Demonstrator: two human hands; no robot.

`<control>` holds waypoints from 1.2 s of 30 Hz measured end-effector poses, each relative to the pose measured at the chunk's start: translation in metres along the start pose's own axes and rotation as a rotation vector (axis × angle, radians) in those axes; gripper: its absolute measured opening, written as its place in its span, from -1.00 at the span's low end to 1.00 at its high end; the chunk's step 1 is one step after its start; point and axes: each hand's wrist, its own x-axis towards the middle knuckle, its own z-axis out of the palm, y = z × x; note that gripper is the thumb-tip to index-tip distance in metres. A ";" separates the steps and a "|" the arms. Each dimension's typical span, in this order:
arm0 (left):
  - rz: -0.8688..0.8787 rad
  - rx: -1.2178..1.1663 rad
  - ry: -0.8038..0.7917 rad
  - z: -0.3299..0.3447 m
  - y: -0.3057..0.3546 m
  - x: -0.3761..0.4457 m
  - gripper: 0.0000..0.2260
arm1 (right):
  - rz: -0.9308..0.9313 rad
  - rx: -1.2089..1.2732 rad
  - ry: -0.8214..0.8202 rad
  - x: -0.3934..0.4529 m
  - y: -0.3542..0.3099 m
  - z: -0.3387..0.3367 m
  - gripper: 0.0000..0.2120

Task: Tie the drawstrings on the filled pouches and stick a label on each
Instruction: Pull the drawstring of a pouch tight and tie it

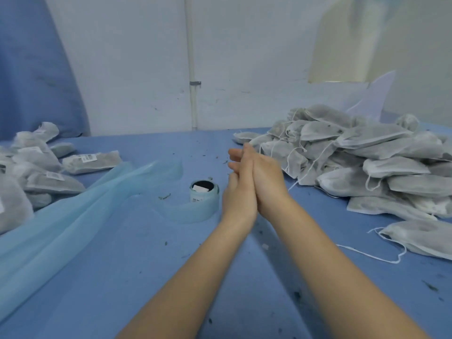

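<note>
My left hand (238,189) and my right hand (265,177) are pressed palm to palm above the middle of the blue table (146,277), fingers straight, holding nothing. A big heap of white mesh pouches (362,157) with loose drawstrings lies to the right, filled with dark matter. One pouch (420,236) lies apart at the front right, its string trailing on the table. On the left lies a pile of pouches with white labels (31,167) stuck on them. A roll of labels (204,192) on pale blue backing stands just left of my hands.
A long strip of pale blue backing paper (61,211) trails from the roll across the table to the front left. Dark crumbs are scattered over the table. A white wall with a vertical pipe (193,69) stands behind, and a blue curtain (31,64) hangs at the left.
</note>
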 end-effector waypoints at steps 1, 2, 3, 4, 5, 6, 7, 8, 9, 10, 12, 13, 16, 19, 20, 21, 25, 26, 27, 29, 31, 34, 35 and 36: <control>-0.036 0.058 -0.029 0.008 -0.005 -0.003 -0.47 | -0.001 0.012 0.031 0.000 0.002 -0.013 -0.71; -0.048 0.115 -0.072 0.017 -0.007 -0.009 -0.46 | 0.004 0.011 0.070 -0.002 0.004 -0.028 -0.71; -0.033 0.163 -0.106 0.026 -0.011 -0.013 -0.46 | 0.011 0.003 0.102 -0.002 0.005 -0.042 -0.71; -0.014 0.200 -0.135 0.034 -0.012 -0.016 -0.48 | 0.016 0.002 0.124 -0.004 0.005 -0.054 -0.71; -0.003 0.209 -0.149 0.043 -0.013 -0.016 -0.52 | 0.010 0.015 0.144 -0.005 0.004 -0.066 -0.71; 0.001 0.200 -0.164 0.051 -0.013 -0.015 -0.58 | 0.000 0.031 0.165 -0.007 0.004 -0.077 -0.72; 0.001 0.192 -0.184 0.059 -0.013 -0.013 -0.63 | -0.004 0.049 0.184 -0.008 0.004 -0.088 -0.72; -0.008 0.191 -0.200 0.066 -0.010 -0.011 -0.66 | 0.001 0.071 0.208 -0.008 0.004 -0.098 -0.72; -0.009 0.205 -0.208 0.074 -0.008 -0.008 -0.67 | 0.003 0.093 0.234 -0.008 0.005 -0.108 -0.72; -0.008 0.230 -0.210 0.081 -0.005 -0.003 -0.66 | 0.000 0.113 0.264 -0.008 0.005 -0.116 -0.72; 0.021 0.267 -0.213 0.095 -0.003 0.007 -0.68 | -0.024 0.165 0.343 -0.005 0.007 -0.134 -0.73; 0.050 0.275 -0.220 0.103 -0.002 0.012 -0.72 | -0.028 0.184 0.383 -0.003 0.008 -0.143 -0.74; 0.122 0.318 -0.242 0.125 -0.001 0.026 -0.82 | 0.035 0.286 0.447 0.001 0.010 -0.162 -0.81; 0.145 0.433 -0.213 0.143 -0.008 0.045 -0.90 | 0.108 0.434 0.440 0.004 0.010 -0.168 -0.82; 0.145 0.463 -0.194 0.148 -0.010 0.050 -0.93 | 0.115 0.455 0.435 0.005 0.010 -0.169 -0.81; 0.145 0.476 -0.181 0.152 -0.012 0.055 -0.94 | 0.117 0.454 0.432 0.006 0.011 -0.170 -0.81; 0.111 0.532 -0.151 0.163 -0.021 0.068 -0.76 | 0.112 0.435 0.431 0.013 0.015 -0.171 -0.78; 0.110 0.551 -0.132 0.164 -0.023 0.070 -0.72 | 0.117 0.427 0.436 0.015 0.016 -0.172 -0.78; 0.114 0.569 -0.119 0.165 -0.025 0.071 -0.71 | 0.123 0.417 0.440 0.016 0.016 -0.173 -0.79; 0.127 0.631 -0.125 0.166 -0.024 0.068 -0.70 | 0.144 0.406 0.436 0.017 0.017 -0.174 -0.80; 0.166 0.643 -0.114 0.164 -0.023 0.060 -0.71 | 0.162 0.397 0.413 0.018 0.019 -0.173 -0.78; 0.266 0.610 -0.087 0.158 -0.023 0.042 -0.75 | 0.152 0.376 0.357 0.017 0.020 -0.169 -0.71; 0.300 0.613 -0.082 0.154 -0.024 0.035 -0.76 | 0.146 0.360 0.349 0.017 0.021 -0.169 -0.71; 0.335 0.629 -0.073 0.149 -0.024 0.028 -0.75 | 0.146 0.337 0.351 0.018 0.020 -0.169 -0.71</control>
